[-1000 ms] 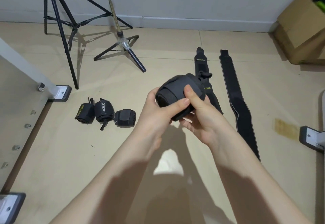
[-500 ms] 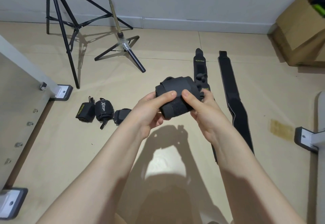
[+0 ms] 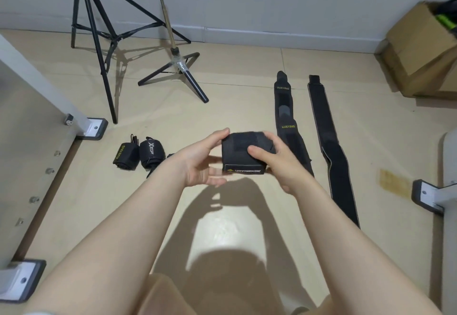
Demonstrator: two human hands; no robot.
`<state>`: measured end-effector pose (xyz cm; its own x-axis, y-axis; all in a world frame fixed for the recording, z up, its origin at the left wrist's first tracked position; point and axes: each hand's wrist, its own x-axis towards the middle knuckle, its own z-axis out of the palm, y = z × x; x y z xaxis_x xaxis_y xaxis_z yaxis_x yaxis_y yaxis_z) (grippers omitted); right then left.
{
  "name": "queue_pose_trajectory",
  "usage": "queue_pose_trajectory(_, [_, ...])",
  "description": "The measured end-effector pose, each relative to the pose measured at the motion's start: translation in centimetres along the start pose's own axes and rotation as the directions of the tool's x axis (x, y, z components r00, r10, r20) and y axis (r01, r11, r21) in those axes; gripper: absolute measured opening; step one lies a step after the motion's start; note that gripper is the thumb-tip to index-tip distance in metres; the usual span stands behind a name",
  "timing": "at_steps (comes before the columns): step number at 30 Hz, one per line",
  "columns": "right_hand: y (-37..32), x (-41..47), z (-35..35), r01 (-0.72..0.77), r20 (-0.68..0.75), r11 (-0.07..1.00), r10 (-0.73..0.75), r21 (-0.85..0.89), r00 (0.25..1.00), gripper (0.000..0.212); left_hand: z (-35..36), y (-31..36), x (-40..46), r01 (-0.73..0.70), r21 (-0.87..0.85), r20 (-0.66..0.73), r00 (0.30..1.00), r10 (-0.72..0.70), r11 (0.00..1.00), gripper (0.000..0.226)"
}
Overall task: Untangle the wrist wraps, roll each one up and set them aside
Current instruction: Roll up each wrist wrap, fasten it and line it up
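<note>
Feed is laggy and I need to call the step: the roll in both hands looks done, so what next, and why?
Probably set the rolled wrap down beside the finished rolls on the floor at left. It looks fully wound, its flap closed, held between the left hand and right hand. Two flat straps remain unrolled.

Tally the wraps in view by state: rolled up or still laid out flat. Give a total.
Rolled, in the hands: 1
Rolled, on the floor: 2 clear; a third behind the left forearm is mostly hidden and not counted
Laid out flat on the floor: 2
Total: 5
</note>
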<state>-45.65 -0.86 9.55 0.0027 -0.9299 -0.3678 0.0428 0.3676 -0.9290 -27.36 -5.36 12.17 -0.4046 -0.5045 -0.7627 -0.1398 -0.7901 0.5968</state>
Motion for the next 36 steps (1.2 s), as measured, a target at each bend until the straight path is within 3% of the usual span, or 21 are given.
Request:
queue_pose_trajectory(2, [0.9,0.3,1.4,-0.214,0.011,0.972,0.214,0.094,0.977,0.029,-0.8,-0.2,0.0,-0.101,0.006,-0.046,0.994,0.101,0.995,0.031])
queue_pose_trajectory(5, [1.0,0.9,2.9,-0.381,0.028,0.914,0.381,0.138,0.924,0.035,-2.1,-1.4,0.2,-0.181,0.065,-0.054,0.981,0.185,0.981,0.037])
queue_pose_trajectory(8, [2.2,2.3,3.5,-0.348,0.105,0.926,0.336,0.147,0.936,0.041,-4.1,-2.9,1.3,-0.245,-0.002,-0.083,0.966,0.244,0.97,0.035])
queue_pose_trajectory(13, [4.8,5.1,5.4,-0.324,0.067,0.929,0.317,0.177,0.946,0.016,-7.6,-5.0,4.8,-0.179,-0.167,-0.163,0.975,0.152,0.97,0.02])
queue_pose_trajectory(15, [6.5,6.7,6.5,-0.332,0.014,0.924,0.336,0.191,0.942,0.015,-8.7,-6.0,6.6,-0.178,-0.071,-0.196,0.967,0.161,0.981,0.02])
queue_pose_trajectory(17, [8.4,8.5,7.3,-0.348,-0.075,0.908,0.374,0.232,0.925,0.02,-9.7,-7.2,8.9,-0.262,0.074,-0.304,0.913,0.272,0.962,0.028])
queue_pose_trajectory(19, [10.3,10.1,7.9,-0.373,-0.17,0.896,0.418,0.241,0.893,0.029,-11.3,-8.7,11.0,-0.386,0.305,-0.407,0.774,0.485,0.871,0.038])
queue_pose_trajectory(21, [12.0,11.5,8.3,-0.418,-0.242,0.865,0.484,0.279,0.841,0.026,-13.3,-10.0,12.7,-0.368,0.588,-0.379,0.662,0.647,0.72,0.043])
queue_pose_trajectory(22, [12.8,12.1,8.5,-0.443,-0.254,0.835,0.528,0.325,0.81,0.024,-14.4,-10.7,13.6,-0.317,0.674,-0.342,0.666,0.662,0.668,0.047])
queue_pose_trajectory(25, [14.7,13.9,9.5,-0.457,-0.23,0.767,0.594,0.45,0.771,0.034,-16.5,-12.9,16.1,-0.094,0.799,-0.32,0.769,0.553,0.594,0.059])
queue_pose_trajectory(27, [15.8,15.2,10.4,-0.43,-0.228,0.772,0.575,0.467,0.786,0.04,-17.1,-13.9,17.3,-0.018,0.88,-0.298,0.758,0.58,0.475,0.062])
queue_pose_trajectory(29, [16.7,16.4,11.1,-0.408,-0.218,0.792,0.542,0.454,0.811,0.041,-17.5,-14.2,18.1,-0.013,0.924,-0.248,0.741,0.624,0.382,0.062])
queue_pose_trajectory(33, [18.6,17.9,11.6,-0.369,-0.17,0.796,0.497,0.48,0.851,0.05,-18.5,-14.1,19.4,-0.042,0.949,-0.186,0.727,0.661,0.313,0.064])
queue_pose_trajectory(36, [19.8,18.1,12.1,-0.339,-0.243,0.894,0.413,0.293,0.878,0.042,-18.2,-14.3,19.6,0.031,0.955,-0.219,0.742,0.633,0.294,0.067])
